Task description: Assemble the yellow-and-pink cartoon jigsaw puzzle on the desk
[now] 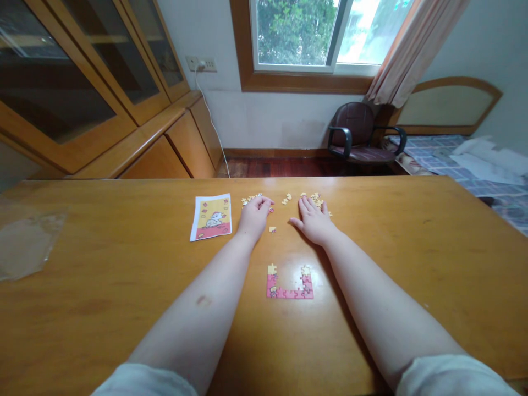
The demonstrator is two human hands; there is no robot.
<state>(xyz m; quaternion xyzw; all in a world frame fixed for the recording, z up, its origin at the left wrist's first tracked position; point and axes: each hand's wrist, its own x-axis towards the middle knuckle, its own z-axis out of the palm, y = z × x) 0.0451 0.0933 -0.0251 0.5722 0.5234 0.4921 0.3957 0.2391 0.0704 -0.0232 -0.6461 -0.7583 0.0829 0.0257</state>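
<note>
My left hand (254,215) is over a small group of yellow puzzle pieces (248,199), with its fingers curled together; whatever is between them is hidden. A pinkish piece (271,210) lies right by its fingertips. Flat on the table, my right hand (314,220) spreads its fingers over the edge of another heap of pieces (317,199), covering part of it. Nearer to me, a partly joined puzzle border (289,295) forms a U, pink along the bottom and yellow at both upper ends. One loose piece (273,229) sits between the border and my left hand.
A picture sheet (212,218) with a white cartoon animal lies left of my left hand. Several loose pieces (286,198) rest between the hands. A clear plastic bag (28,242) is at the far left of the wooden table (124,253). Beyond stands an armchair (358,135).
</note>
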